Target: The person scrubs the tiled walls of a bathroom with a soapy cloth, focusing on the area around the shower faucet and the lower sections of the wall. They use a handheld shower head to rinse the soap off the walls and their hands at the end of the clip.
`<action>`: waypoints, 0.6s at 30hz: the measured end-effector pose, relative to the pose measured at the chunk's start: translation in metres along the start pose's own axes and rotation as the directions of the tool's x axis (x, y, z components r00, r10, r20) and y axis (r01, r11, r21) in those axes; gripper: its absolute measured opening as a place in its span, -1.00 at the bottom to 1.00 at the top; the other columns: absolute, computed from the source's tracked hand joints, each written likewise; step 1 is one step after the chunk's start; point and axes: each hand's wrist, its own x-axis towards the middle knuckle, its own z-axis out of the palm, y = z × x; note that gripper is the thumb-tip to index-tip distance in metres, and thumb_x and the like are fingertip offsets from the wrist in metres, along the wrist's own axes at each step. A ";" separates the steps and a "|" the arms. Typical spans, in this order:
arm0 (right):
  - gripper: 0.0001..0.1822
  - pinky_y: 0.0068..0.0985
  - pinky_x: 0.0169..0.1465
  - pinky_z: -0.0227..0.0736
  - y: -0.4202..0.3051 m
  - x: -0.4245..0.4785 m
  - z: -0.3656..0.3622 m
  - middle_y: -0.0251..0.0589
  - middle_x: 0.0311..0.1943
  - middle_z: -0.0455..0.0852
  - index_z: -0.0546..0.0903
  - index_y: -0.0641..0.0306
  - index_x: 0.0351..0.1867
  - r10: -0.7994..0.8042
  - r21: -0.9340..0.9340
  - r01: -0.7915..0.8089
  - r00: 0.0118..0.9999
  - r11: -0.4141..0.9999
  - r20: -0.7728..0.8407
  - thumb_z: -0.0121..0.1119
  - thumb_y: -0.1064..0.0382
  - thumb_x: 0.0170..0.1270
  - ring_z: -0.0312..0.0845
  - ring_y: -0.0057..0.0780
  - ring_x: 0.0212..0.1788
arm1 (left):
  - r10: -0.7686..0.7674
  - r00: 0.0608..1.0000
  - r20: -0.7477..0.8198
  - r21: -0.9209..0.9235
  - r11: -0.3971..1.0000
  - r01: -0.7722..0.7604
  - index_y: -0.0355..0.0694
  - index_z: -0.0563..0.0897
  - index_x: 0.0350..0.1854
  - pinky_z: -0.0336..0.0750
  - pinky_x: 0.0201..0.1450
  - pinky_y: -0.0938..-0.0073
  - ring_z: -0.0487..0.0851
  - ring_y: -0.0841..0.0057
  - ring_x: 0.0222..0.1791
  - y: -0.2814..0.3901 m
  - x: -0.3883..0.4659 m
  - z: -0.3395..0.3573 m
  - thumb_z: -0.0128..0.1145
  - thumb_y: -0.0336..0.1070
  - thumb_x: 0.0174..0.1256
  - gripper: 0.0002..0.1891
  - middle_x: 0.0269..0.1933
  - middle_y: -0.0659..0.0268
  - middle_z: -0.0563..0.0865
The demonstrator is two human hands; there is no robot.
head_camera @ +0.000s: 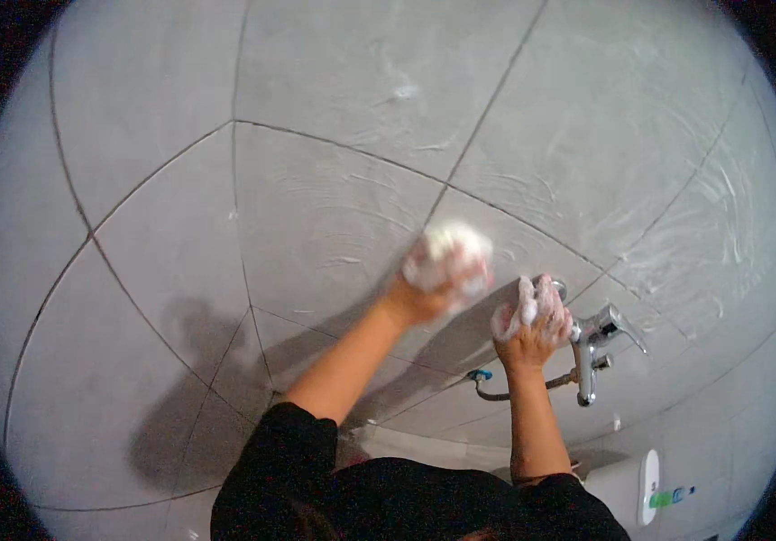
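My left hand (438,277), blurred by motion and coated in suds, is shut on a pale, foamy sponge (457,242) at the grey tiled wall (334,203). Lather hides the sponge's exact shape. Lower and to the right, my right hand (533,318) is also covered in foam, with its fingers apart and nothing visible in them. It is beside the chrome mixer tap (587,351), in front of a round wall flange (559,289). Whether its fingertips touch the wall or the flange, I cannot tell. Streaks of soap (658,250) mark the tiles above and around the tap.
A flexible hose (496,397) runs from the tap to a blue-ended fitting (479,375) behind my right forearm. At the lower right is a white fixture (648,487) with a green mark beside it. A wall corner (244,270) stands to the left.
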 end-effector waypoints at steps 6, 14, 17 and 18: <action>-0.72 -0.31 -0.12 0.31 -0.017 -0.009 -0.004 -0.10 -0.14 0.52 0.55 0.10 -0.21 -0.020 0.790 0.001 1.000 0.613 0.014 0.02 0.13 0.03 0.44 -0.17 -0.14 | -0.052 0.902 -0.428 0.361 0.906 0.223 -0.11 0.36 0.07 0.12 0.15 -0.09 0.14 0.10 0.20 -0.069 0.033 -0.046 0.13 -0.25 0.00 -0.50 0.16 0.14 0.25; -0.76 -0.39 -0.27 0.40 -0.032 -0.091 0.023 -0.04 -0.44 0.56 0.53 0.14 -0.23 -0.179 0.589 -0.581 0.610 0.561 0.772 0.05 0.30 -0.01 0.50 -0.14 -0.40 | 0.445 0.749 0.491 -0.034 0.869 -0.494 0.21 0.29 0.15 0.17 0.13 0.06 0.19 0.42 0.23 0.014 -0.165 0.017 0.03 -0.20 0.00 -0.45 0.22 0.52 0.23; -0.73 -0.40 -0.27 0.40 -0.019 -0.083 0.010 -0.08 -0.45 0.57 0.51 0.19 -0.21 -0.015 0.668 -0.493 0.799 0.557 0.602 0.04 0.37 -0.02 0.49 -0.14 -0.41 | 0.455 0.681 0.574 -0.432 0.875 -0.221 0.22 0.29 0.15 0.12 0.17 0.02 0.22 0.41 0.23 0.002 -0.105 0.026 0.03 -0.25 -0.01 -0.44 0.23 0.50 0.24; -0.72 -0.40 -0.27 0.40 -0.012 -0.074 0.000 -0.10 -0.45 0.57 0.51 0.21 -0.20 0.045 0.695 -0.459 0.849 0.553 0.526 0.03 0.40 -0.03 0.49 -0.14 -0.42 | 0.358 0.787 0.502 -0.310 0.924 -0.223 0.22 0.30 0.15 0.14 0.15 -0.03 0.22 0.38 0.23 0.005 -0.071 0.027 0.05 -0.26 -0.02 -0.43 0.20 0.50 0.27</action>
